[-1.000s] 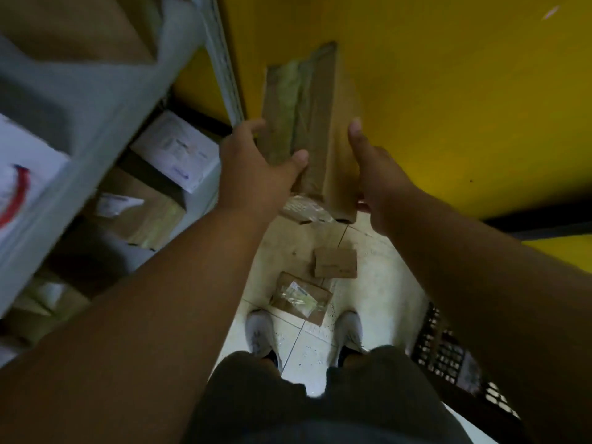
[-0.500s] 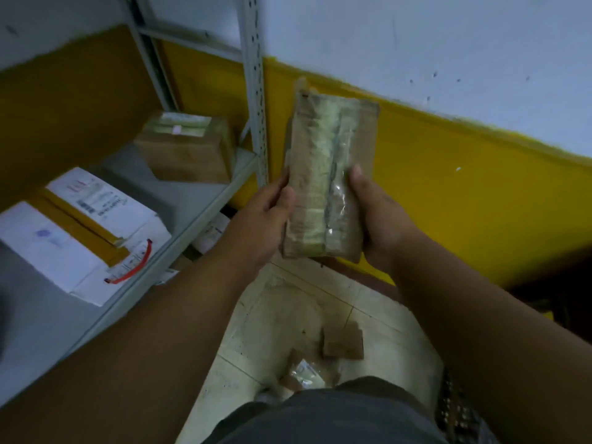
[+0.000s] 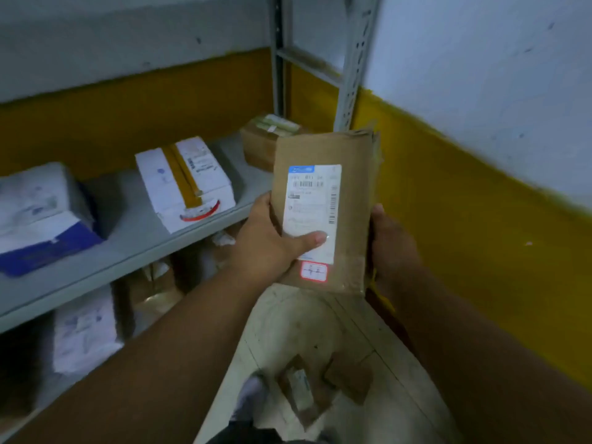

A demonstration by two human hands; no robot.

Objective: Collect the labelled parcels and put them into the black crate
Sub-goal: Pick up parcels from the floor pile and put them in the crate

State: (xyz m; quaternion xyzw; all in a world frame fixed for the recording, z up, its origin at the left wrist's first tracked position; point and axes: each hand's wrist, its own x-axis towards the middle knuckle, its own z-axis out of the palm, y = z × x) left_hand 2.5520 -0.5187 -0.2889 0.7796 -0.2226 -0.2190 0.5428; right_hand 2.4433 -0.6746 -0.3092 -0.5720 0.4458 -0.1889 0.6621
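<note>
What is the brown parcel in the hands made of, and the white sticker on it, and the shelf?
The brown parcel looks like matte cardboard: dull brown, with a creased, frayed top edge. Its white sticker seems to be paper, printed with barcodes; whether it is glossy is unclear. The shelf is probably grey-painted metal, judging by the thin flat board and the upright post with punched holes.

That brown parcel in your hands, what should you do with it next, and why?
Probably lower the brown parcel toward the black crate, which is out of view now. Both hands, left hand and right hand, grip it, and its white label already faces up.
</note>
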